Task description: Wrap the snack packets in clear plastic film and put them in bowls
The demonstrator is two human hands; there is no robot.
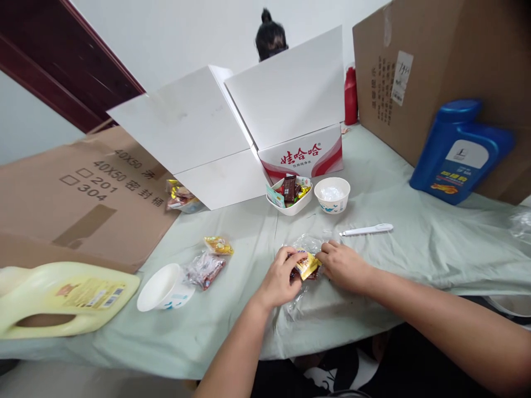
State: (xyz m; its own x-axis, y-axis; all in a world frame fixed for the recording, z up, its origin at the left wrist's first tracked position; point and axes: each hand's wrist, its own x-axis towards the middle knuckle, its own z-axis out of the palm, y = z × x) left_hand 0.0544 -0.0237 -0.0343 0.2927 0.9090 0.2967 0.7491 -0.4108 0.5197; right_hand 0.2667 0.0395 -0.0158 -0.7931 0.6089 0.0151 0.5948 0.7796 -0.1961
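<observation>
My left hand (283, 279) is closed on a yellow snack packet (307, 267), with dark red-brown wrapped pieces beneath it. Close against the packet's right end, the fingers of my right hand (342, 268) are pinched together; what lies between them is hidden. Crumpled clear plastic wrap (305, 242) spreads behind and below both hands on the cloth. Beyond them stands a white bowl (285, 209) of mixed wrapped candies. Beside it is a paper bowl (332, 205) with clear plastic inside. A white utility knife (367, 229) lies to the right of my hands.
At left, a paper bowl (176, 298) lies tipped near a red-brown packet (205, 271) and a yellow packet (218, 245). A pale yellow jug (95, 282), blue bottle (456, 155), white carton (302, 155) and large cardboard boxes surround the green cloth. A person (269, 38) is behind the carton.
</observation>
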